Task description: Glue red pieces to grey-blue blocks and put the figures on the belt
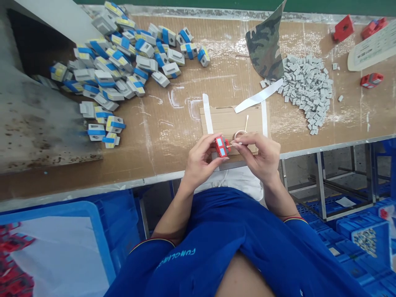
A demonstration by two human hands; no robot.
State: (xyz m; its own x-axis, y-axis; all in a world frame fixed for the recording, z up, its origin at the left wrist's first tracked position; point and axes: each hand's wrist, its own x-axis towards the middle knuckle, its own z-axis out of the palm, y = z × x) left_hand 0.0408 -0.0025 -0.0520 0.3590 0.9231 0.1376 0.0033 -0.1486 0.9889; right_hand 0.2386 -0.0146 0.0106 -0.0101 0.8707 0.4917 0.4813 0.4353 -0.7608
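Between the fingertips of my left hand is a small red toy vehicle piece with pale blue windows and a grey part. My right hand pinches a thin stick whose end meets the red piece's right side. Behind my right fingertips sits a small round ring or dish, partly covered. A cotton swab stands just beyond it. Under both hands lies a cardboard sheet, with white tape strips along its sides.
White, blue and yellow toy pieces are heaped at the left. Small grey parts form a pile at the right, beside a camouflage-patterned flap. Red pieces lie far right. A blue bin stands below the table's left side.
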